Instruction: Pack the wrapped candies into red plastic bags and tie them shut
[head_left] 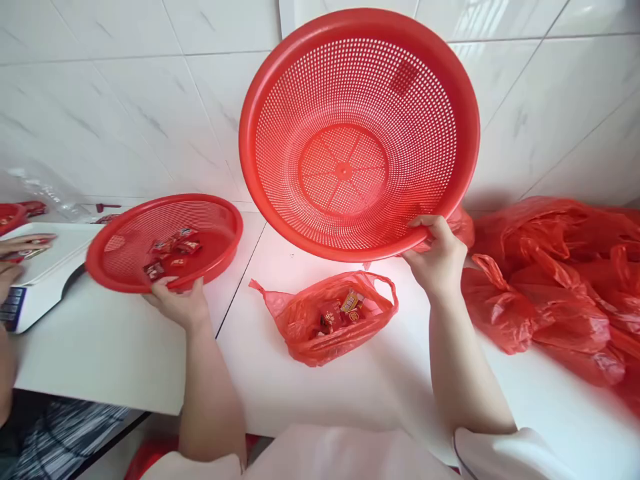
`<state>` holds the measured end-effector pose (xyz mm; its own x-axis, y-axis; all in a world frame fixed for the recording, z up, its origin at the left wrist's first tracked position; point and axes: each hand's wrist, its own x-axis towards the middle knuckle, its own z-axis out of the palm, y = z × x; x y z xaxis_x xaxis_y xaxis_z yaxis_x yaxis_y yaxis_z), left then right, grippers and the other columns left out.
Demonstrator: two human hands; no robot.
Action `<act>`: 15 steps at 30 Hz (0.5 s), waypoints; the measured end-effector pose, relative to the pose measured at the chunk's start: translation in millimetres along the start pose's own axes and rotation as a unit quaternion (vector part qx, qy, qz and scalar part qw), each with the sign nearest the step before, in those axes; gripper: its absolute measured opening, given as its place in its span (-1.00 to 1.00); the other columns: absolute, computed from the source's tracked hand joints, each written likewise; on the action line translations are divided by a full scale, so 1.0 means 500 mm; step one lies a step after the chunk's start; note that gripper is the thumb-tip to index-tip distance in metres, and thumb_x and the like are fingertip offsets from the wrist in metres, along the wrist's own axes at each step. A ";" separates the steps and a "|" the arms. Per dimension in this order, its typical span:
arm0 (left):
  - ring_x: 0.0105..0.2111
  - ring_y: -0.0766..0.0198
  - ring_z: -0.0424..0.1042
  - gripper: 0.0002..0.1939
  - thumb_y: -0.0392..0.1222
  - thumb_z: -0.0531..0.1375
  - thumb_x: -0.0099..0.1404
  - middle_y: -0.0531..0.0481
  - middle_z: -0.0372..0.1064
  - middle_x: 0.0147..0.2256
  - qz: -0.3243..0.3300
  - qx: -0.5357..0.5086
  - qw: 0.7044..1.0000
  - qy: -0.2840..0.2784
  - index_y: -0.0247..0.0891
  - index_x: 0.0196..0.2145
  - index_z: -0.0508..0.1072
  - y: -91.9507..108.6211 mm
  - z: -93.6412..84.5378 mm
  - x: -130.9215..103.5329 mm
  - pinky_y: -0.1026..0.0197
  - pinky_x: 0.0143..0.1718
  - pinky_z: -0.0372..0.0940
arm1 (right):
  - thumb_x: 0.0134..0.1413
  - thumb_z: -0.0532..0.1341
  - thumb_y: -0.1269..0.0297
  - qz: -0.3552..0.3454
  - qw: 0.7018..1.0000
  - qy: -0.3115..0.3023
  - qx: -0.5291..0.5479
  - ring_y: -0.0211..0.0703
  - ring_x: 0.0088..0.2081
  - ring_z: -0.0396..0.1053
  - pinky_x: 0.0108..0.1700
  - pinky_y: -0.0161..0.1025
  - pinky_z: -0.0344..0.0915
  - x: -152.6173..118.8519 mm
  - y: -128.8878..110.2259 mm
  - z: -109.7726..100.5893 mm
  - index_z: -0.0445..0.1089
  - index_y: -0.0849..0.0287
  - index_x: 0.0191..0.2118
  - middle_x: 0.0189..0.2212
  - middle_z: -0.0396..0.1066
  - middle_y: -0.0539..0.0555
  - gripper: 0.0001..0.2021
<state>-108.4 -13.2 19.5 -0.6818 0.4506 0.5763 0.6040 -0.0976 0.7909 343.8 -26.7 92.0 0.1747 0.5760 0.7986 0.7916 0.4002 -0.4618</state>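
Observation:
My right hand (pixel 436 257) grips the lower right rim of a large red mesh basket (pixel 343 237), which is tilted up on edge with its bare inside facing me. On the left, my left hand (pixel 177 300) has its fingers on the near rim of a second red basket (pixel 220 257). Several small wrapped snack packets (pixel 175 250) lie in that basket. Between my arms an open red plastic bag (pixel 305 333) sits on the white table, with several red and yellow wrapped packets (pixel 345 312) inside.
Filled red plastic bags (pixel 555 293) crowd the table's right side. At the left edge, a co-worker's hands (pixel 20 250) are over a white scale (pixel 55 267). A tiled wall (pixel 125 100) stands behind the white table (pixel 280 393).

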 end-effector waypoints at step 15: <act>-0.11 0.23 0.43 -0.54 -0.28 0.36 -0.03 -0.03 0.32 -0.08 0.011 -0.175 0.964 -0.199 -0.13 -0.17 0.33 0.034 0.111 -0.117 0.17 -0.14 0.43 | -0.03 0.31 0.17 -0.012 0.998 -0.037 0.048 -0.08 -0.25 0.48 -0.16 -0.19 0.39 -0.004 -0.022 0.006 0.35 0.10 -0.20 -0.26 0.48 0.05 -0.74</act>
<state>-35.2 7.8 -12.1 -0.4167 0.7430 0.5237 0.3930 -0.3722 0.8408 333.1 -30.0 94.2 0.1100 0.6143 0.7813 0.7345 0.4793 -0.4803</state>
